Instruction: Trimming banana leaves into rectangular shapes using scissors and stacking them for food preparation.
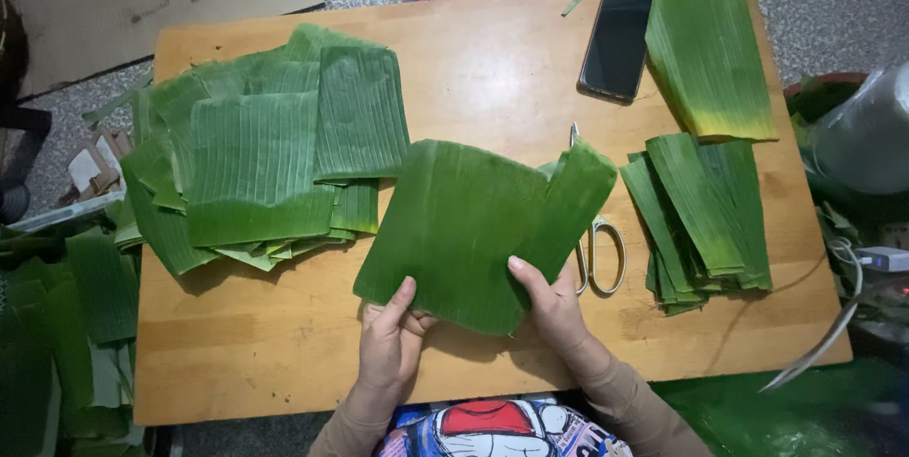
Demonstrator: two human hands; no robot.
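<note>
Banana leaf piece [454, 230], thin and tear-prone along its ribs: your left hand [390, 339] and right hand [549, 304] pinch its near edge, keep gripping there.

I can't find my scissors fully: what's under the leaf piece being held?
Under the held leaf piece, the scissors show only handles and a blade tip; their middle is covered, as is the wooden table beneath.

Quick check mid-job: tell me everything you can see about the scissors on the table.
The scissors lie flat on the wooden table, between the held banana leaf pieces and the stack of narrow leaf strips. Metal look, pale oval handle loops toward the person, blades pointing away, tips showing above the leaf. The leaf and the right hand cover part of them; no hand grips them.
</note>
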